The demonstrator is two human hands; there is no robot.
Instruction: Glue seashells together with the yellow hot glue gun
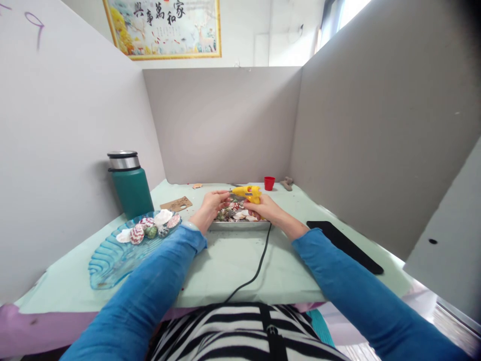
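My right hand is wrapped round the grip of a yellow hot glue gun, whose nozzle points left. Its black cord runs down over the table toward me. At the nozzle tip, my left hand is closed in a pinch; whatever it holds is too small to make out. Beneath both hands lies a shallow tray with shells in it, partly hidden by my hands.
On the left, a blue glass dish bears several shells, with a green bottle behind it. A brown card lies near the tray. Farther back are a red cup and driftwood. A black flat pad lies right. Grey partitions enclose the table.
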